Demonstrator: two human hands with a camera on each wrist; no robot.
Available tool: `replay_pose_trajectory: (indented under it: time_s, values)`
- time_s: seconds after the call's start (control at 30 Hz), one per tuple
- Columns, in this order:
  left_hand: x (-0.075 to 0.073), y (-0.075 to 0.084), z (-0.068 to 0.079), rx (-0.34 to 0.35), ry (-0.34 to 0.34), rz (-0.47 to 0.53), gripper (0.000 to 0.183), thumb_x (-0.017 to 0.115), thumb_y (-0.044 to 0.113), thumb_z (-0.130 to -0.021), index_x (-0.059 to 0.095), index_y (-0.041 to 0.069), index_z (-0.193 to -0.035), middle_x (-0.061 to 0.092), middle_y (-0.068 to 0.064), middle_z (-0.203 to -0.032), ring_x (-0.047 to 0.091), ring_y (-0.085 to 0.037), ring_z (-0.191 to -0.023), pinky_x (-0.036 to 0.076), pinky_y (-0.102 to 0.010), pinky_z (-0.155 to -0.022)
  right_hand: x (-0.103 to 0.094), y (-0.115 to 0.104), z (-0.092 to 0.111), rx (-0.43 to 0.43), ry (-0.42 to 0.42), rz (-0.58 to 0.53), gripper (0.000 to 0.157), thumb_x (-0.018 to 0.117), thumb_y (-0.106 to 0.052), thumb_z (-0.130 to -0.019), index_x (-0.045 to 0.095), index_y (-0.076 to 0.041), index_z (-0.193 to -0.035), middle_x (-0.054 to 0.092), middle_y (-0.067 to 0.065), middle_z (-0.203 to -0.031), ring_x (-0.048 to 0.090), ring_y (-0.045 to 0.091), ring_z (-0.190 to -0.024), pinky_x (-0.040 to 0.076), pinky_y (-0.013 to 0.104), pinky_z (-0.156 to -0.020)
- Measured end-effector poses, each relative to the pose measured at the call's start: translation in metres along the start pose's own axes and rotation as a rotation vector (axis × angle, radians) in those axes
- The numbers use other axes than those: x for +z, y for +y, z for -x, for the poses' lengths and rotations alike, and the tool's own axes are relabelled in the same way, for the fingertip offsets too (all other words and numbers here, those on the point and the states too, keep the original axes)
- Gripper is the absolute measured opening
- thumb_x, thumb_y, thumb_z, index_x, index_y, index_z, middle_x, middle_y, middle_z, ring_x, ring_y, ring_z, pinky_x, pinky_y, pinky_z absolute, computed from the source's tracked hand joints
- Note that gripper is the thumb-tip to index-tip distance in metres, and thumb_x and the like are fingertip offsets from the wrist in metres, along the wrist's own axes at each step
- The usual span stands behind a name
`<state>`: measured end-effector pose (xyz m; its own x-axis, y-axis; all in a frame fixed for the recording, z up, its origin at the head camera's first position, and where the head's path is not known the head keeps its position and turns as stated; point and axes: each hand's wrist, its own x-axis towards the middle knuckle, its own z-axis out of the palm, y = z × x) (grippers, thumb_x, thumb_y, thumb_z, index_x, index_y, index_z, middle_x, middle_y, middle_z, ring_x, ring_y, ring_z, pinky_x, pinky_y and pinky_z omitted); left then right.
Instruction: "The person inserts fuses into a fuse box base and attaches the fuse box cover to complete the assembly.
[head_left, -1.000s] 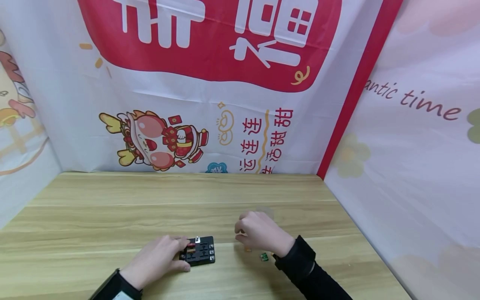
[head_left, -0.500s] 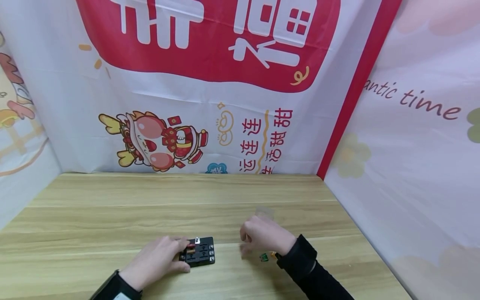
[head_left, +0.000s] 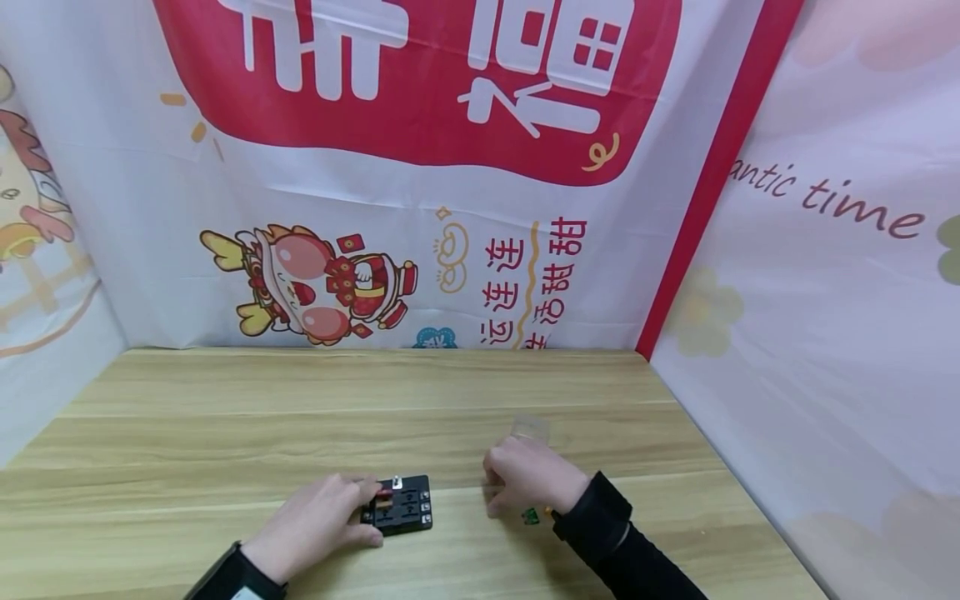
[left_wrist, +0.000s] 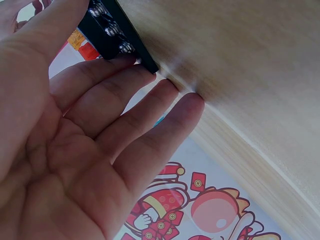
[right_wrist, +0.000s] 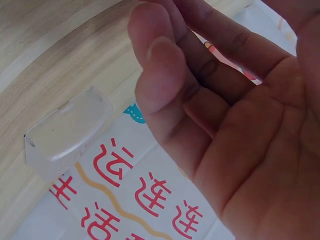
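Note:
My left hand (head_left: pixel 311 521) grips the left side of a black fuse box (head_left: pixel 408 504), thumb along the near edge and fingers along the far one. A red fuse (left_wrist: pixel 89 51) and an orange fuse (left_wrist: pixel 76 39) sit in the box; metal screw terminals line its side. To the right, my right hand (head_left: pixel 531 473) is low over the table with curled fingers. Anything between its fingertips is hidden in both views. Under this hand lies a green fuse (head_left: pixel 530 517), and an orange piece (head_left: pixel 548 510) peeks out near the wrist.
A clear plastic cover (head_left: pixel 530 428) stands on the wooden table (head_left: pixel 225 425) just beyond my right hand. Printed cloths hang behind the table (head_left: pixel 450 192) and along its right side (head_left: pixel 840 333).
My right hand has shifted slightly right and nearer. An orange piece visible by its fingers earlier is out of sight. My left hand keeps its grip on the fuse box.

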<state>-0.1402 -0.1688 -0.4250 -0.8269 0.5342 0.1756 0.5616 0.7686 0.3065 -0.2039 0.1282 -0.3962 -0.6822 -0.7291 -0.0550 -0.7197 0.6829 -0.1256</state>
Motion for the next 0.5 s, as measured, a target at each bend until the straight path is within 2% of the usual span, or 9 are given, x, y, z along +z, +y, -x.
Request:
replay_pose_trajectory:
  time_s: [0.33, 0.5]
  values:
    - [-0.0004, 0.0006, -0.0005, 0.007, 0.001, 0.011, 0.044, 0.073, 0.047, -0.073, 0.068, 0.014, -0.102, 0.064, 0.009, -0.087, 0.049, -0.002, -0.068, 0.042, -0.026, -0.058, 0.0017, 0.0002, 0.0000, -0.007, 0.011, 0.000, 0.031, 0.084, -0.028, -0.067, 0.055, -0.018, -0.067, 0.043, -0.013, -0.060, 0.038, 0.003, -0.053, 0.029, 0.019, -0.050]
    - [-0.0002, 0.0014, -0.0011, -0.003, -0.012, 0.010, 0.044, 0.073, 0.047, -0.074, 0.068, 0.014, -0.102, 0.063, 0.009, -0.085, 0.047, -0.002, -0.066, 0.040, -0.026, -0.058, 0.0021, 0.0003, -0.0004, -0.009, 0.006, -0.014, 0.029, 0.083, -0.026, -0.068, 0.055, -0.020, -0.067, 0.045, -0.014, -0.061, 0.040, 0.003, -0.054, 0.032, 0.019, -0.051]
